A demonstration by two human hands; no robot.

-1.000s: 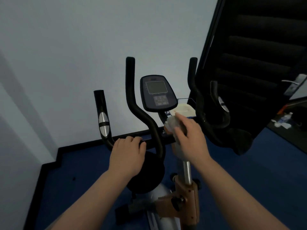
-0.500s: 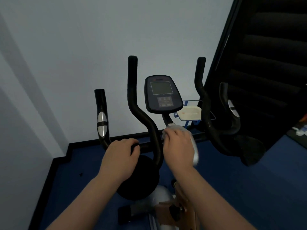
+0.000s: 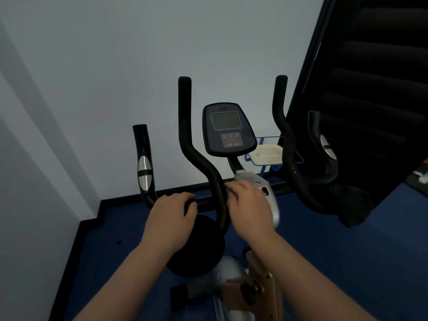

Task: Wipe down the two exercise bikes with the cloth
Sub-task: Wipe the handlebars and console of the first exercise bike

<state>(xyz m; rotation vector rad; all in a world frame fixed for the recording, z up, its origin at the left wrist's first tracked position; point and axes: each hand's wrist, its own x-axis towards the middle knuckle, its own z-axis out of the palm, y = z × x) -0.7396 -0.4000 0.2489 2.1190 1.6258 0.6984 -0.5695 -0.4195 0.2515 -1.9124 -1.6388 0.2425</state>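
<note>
Head view, exercise bike (image 3: 231,269) in a corner of blue floor (image 3: 324,251) and pale wall (image 3: 115,66).

Handling, as judged: cloth soft, light and limp, best bunched under the palm and pressed flat along each tube; bike heavy and rigid, steadied well enough by one hand on the bar; foam-like grip covers probably slightly tacky, console (image 3: 228,129) screen the one delicate surface, deserving light pressure.

Appearance: black handlebars (image 3: 208,174) with two tall curved uprights, two shorter outer grips bearing silver pulse pads, dark oval console on a thin neck, silver stem housing (image 3: 266,188), tan frame below, round black knob beneath the crossbar.

Left hand (image 3: 171,214): fingers curled round the horizontal bar, left of the inner upright.

Right hand (image 3: 247,205): fingers bent over the junction of bar and stem, just right of that upright. Cloth not clearly visible here, possibly hidden beneath this hand; grip on it impossible to confirm.

Behind the console: pale tray (image 3: 266,154) on a blue rack.
</note>
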